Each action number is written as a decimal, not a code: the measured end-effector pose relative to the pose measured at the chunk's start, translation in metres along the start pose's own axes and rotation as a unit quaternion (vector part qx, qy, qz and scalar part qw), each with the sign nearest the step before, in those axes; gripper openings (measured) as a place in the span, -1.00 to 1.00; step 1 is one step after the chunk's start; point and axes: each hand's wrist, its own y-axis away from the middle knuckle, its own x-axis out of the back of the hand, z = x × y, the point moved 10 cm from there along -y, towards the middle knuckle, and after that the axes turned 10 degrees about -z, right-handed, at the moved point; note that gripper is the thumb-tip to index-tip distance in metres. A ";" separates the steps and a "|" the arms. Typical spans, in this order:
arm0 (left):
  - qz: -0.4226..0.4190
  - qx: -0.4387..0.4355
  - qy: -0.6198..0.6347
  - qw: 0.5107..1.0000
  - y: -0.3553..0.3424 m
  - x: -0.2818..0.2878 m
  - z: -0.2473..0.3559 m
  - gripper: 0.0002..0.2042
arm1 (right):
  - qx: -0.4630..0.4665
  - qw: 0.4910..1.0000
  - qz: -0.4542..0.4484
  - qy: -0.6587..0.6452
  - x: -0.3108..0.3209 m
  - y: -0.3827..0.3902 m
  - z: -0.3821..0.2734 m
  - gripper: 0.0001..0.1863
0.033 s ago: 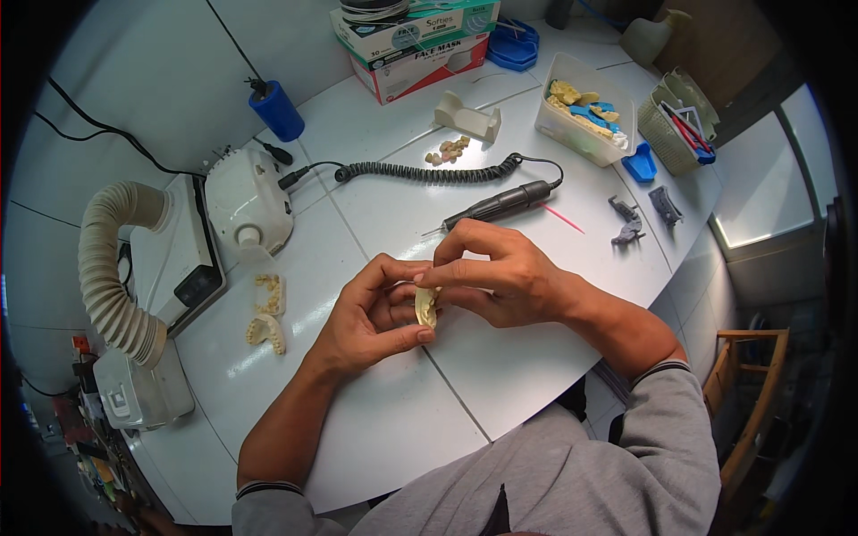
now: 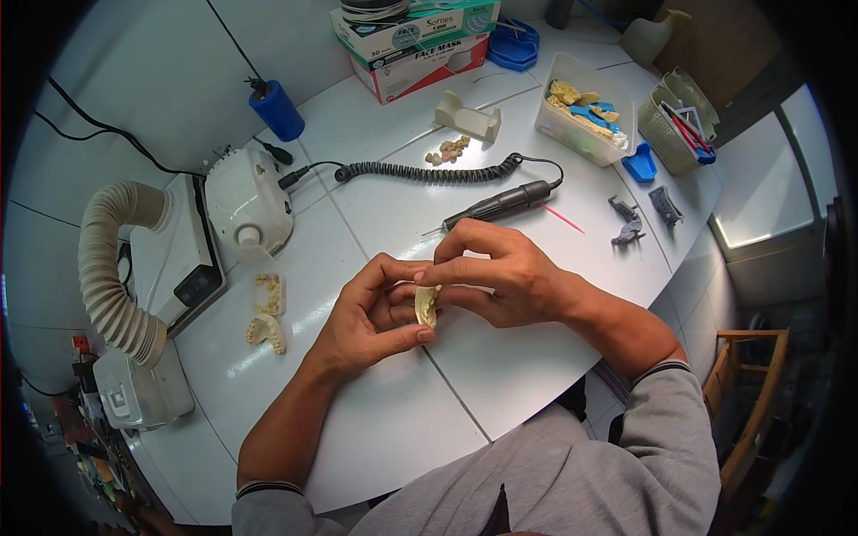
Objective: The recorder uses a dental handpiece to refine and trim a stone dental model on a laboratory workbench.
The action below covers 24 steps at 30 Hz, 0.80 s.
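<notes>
A pale yellow dental cast is held upright over the near middle of the table. My left hand grips it, with the thumb along its lower end and the fingers behind it. My right hand closes on its upper right side, thumb and fingertips meeting there; part of the cast is hidden behind these fingers. Just beyond my right hand lies a black rotary handpiece with a thin bur at its tip. Two more dental casts rest on the table to the left of my left hand.
A coiled cord joins the handpiece to a white control unit. Left of that is a ribbed hose. Loose tooth pieces, a cream holder, a bin of plaster scraps and grey clamp-like parts lie farther back.
</notes>
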 end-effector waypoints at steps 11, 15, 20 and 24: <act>0.014 0.007 0.004 1.000 0.000 0.000 0.000 -0.42 | 0.016 1.000 -0.005 -0.002 -0.002 0.001 -0.001 -0.72; 0.006 0.006 0.005 1.000 0.000 0.000 -0.001 -0.43 | 0.024 1.000 0.001 -0.002 -0.002 0.002 -0.001 -0.74; 0.011 0.010 0.002 1.000 0.000 0.000 0.000 -0.43 | 0.013 1.000 0.005 -0.009 -0.001 0.001 0.000 -0.74; 0.014 0.009 -0.005 1.000 0.000 0.000 0.001 -0.43 | 0.000 1.000 0.000 -0.008 -0.002 0.002 0.002 -0.74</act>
